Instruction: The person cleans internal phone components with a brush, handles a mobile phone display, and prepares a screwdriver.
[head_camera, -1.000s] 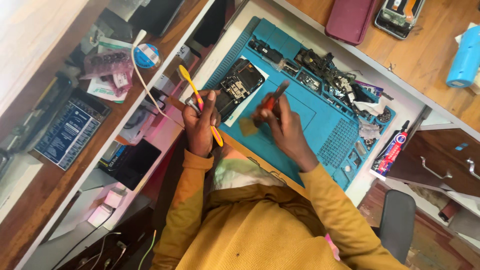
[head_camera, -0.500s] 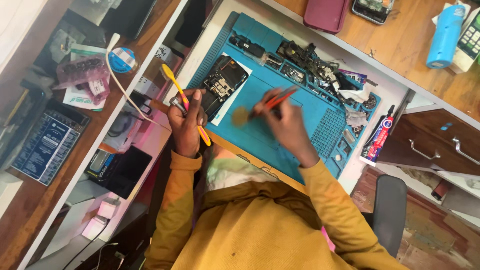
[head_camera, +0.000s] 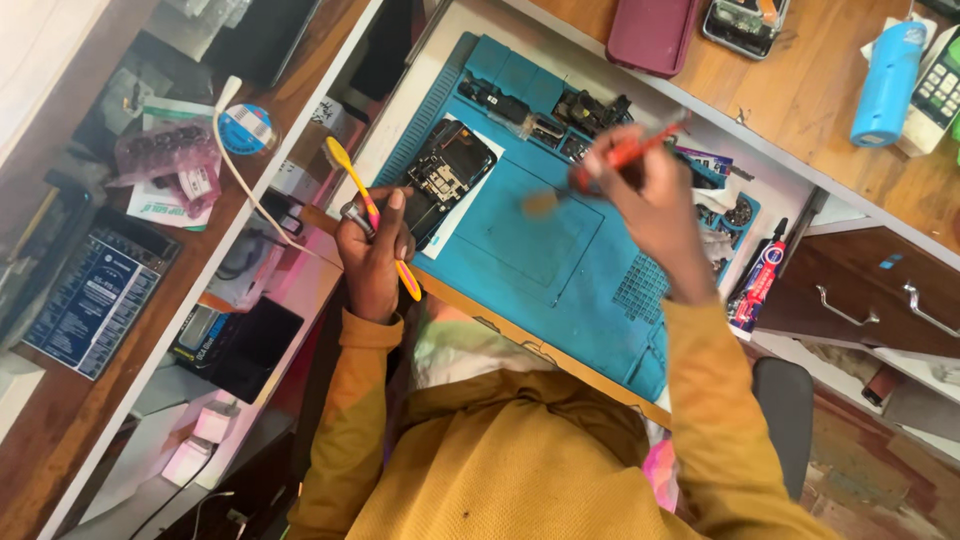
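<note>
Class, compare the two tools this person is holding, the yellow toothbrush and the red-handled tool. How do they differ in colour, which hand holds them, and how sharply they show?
The yellow toothbrush sits in the left hand beside the blue mat; the red-handled tool is in the right hand above the mat. The toothbrush shows sharp, with pink on its handle; the red-handled tool is blurred, so its tip is unclear. Both are slim, handheld and angled.

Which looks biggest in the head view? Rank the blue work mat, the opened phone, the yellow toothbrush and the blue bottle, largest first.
1. Blue work mat, by far.
2. Opened phone and blue bottle: too close to rank.
3. Yellow toothbrush in the left hand: long but thin.
</note>
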